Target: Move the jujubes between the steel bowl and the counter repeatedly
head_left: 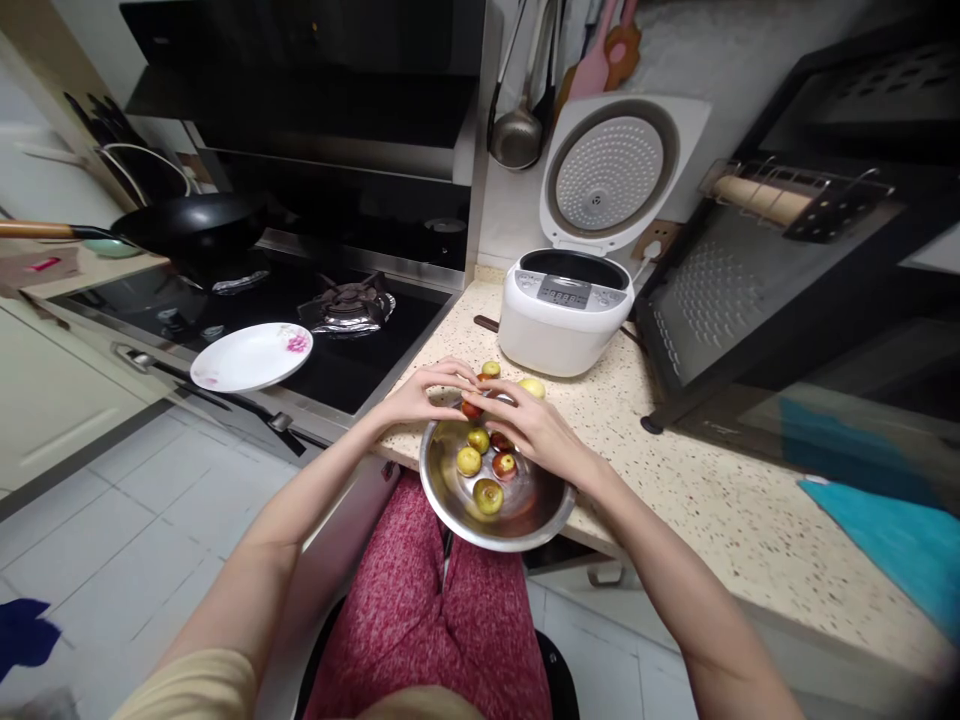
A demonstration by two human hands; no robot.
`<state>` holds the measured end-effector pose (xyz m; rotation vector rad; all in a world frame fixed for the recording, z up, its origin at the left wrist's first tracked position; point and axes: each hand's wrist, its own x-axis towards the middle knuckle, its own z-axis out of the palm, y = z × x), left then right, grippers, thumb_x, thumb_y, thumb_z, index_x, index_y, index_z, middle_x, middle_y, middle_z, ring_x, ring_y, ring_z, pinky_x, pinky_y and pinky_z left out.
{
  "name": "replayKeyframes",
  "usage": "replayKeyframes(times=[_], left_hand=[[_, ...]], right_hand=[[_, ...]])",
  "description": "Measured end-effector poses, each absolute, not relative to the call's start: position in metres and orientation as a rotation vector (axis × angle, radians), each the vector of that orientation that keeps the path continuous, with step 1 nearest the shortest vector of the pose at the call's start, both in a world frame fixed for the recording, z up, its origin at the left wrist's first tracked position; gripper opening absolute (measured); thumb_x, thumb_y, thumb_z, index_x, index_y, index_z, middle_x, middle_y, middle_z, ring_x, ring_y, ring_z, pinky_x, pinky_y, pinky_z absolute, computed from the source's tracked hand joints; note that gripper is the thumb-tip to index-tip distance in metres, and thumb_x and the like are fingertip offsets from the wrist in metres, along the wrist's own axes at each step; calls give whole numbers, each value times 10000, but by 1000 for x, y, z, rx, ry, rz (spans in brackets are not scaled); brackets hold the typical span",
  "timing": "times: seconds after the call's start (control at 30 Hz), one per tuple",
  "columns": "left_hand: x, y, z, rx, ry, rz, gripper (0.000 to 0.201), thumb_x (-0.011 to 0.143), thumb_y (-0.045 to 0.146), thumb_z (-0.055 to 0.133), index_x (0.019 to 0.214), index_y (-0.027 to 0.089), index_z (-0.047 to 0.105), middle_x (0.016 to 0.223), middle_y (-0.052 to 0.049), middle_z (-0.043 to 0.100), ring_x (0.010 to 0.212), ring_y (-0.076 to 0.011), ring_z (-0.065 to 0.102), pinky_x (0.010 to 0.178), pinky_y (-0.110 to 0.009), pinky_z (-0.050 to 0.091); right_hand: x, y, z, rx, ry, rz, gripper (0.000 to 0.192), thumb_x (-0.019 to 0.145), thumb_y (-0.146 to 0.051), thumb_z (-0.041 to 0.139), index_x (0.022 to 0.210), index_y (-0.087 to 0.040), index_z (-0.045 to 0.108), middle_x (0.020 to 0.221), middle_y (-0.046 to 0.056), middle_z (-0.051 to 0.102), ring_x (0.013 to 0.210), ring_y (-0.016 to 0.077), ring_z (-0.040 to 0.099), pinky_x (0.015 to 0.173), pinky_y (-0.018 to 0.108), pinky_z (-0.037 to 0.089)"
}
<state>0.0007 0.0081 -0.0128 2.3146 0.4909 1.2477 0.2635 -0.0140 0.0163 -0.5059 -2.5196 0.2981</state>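
My left hand (431,392) and my right hand (534,428) meet over the far rim of a stainless steel bowl (536,515). Their fingers close on a reddish-brown chestnut (472,408), partly covered by the fingertips. Inside the bowl lie several chestnuts: peeled yellow ones, such as the chestnut (488,496) nearest me, and a half-peeled chestnut (504,465) with brown shell around it. Just beyond my fingers, a pale yellow piece (532,387) rests on the speckled counter, and another yellowish piece (491,369) sits behind my fingertips.
A white rice cooker (555,330) stands with its lid up behind the bowl. To the left, a floral plate (251,357) lies at the edge of the gas stove (352,375), with a black wok (199,225) beyond. A dark oven (795,300) and blue cloth (885,530) are on the right.
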Motion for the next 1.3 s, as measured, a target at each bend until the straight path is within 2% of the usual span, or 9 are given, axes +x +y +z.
replayKeyframes(times=[0.13, 0.27, 0.47, 0.57, 0.63, 0.7, 0.93, 1.17, 1.3], left_hand=[[1, 11, -17, 2228, 471, 1193, 362, 822, 381, 865, 1148, 240, 793, 1135, -131, 747, 1149, -266, 664, 1041, -502, 534], [1, 13, -20, 2171, 434, 1132, 367, 794, 411, 883, 1117, 254, 807, 1106, -122, 758, 1161, -266, 666, 1054, -509, 527], [0, 11, -18, 2127, 481, 1065, 383, 786, 504, 865, 1051, 232, 819, 1131, -136, 754, 1161, -279, 680, 1052, -502, 527], [1, 8, -15, 2170, 582, 1156, 349, 917, 514, 735, 1052, 202, 809, 1123, -136, 751, 1102, -253, 692, 1026, -452, 533], [2, 7, -15, 2184, 736, 1251, 333, 1026, 452, 597, 1083, 187, 791, 1124, -130, 748, 1082, -229, 695, 1018, -418, 532], [3, 7, -16, 2208, 898, 1330, 317, 1061, 393, 539, 1138, 184, 765, 1137, -122, 742, 1087, -217, 691, 1024, -400, 528], [2, 12, -26, 2500, 839, 904, 380, 1056, 317, 551, 1425, 251, 611, 1440, -139, 610, 1350, -256, 586, 1153, -459, 476], [-1, 12, -31, 2567, 875, 824, 466, 1044, 254, 563, 1505, 310, 530, 1581, -131, 489, 1450, -276, 512, 1185, -485, 466], [-1, 12, -31, 2573, 866, 825, 451, 1043, 247, 565, 1487, 322, 545, 1607, -118, 472, 1467, -277, 501, 1182, -497, 471]], right_hand=[[261, -9, 13, -462, -2494, 235, 468, 1057, -182, 512, 1495, -346, 528, 1449, 96, 584, 1321, 275, 598, 1049, 517, 580], [257, -8, 13, -423, -2487, 142, 313, 1057, -211, 535, 1348, -263, 636, 1333, 113, 661, 1208, 273, 650, 955, 486, 608], [258, -12, 18, -404, -2520, 224, 258, 1067, -265, 532, 1301, -204, 621, 1276, 117, 697, 1188, 267, 644, 989, 466, 571], [266, -15, 24, -414, -2567, 387, 238, 1068, -303, 527, 1258, -207, 635, 1196, 105, 713, 1119, 258, 652, 970, 460, 561], [271, -16, 28, -397, -2609, 501, 213, 1054, -306, 551, 1216, -216, 658, 1164, 91, 719, 1094, 248, 652, 974, 449, 548], [274, -17, 30, -368, -2637, 580, 204, 1025, -303, 598, 1197, -224, 676, 1167, 82, 716, 1118, 248, 643, 1004, 447, 528], [275, -16, 28, -364, -2746, 680, 222, 953, -264, 667, 1164, -206, 705, 1135, 88, 682, 1052, 250, 632, 938, 430, 526], [275, -17, 26, -366, -2786, 709, 233, 942, -219, 666, 1172, -218, 699, 1175, 81, 668, 1088, 244, 621, 977, 425, 510], [274, -19, 24, -382, -2806, 662, 257, 927, -223, 687, 1182, -205, 673, 1111, 76, 674, 1048, 245, 608, 957, 424, 510]])
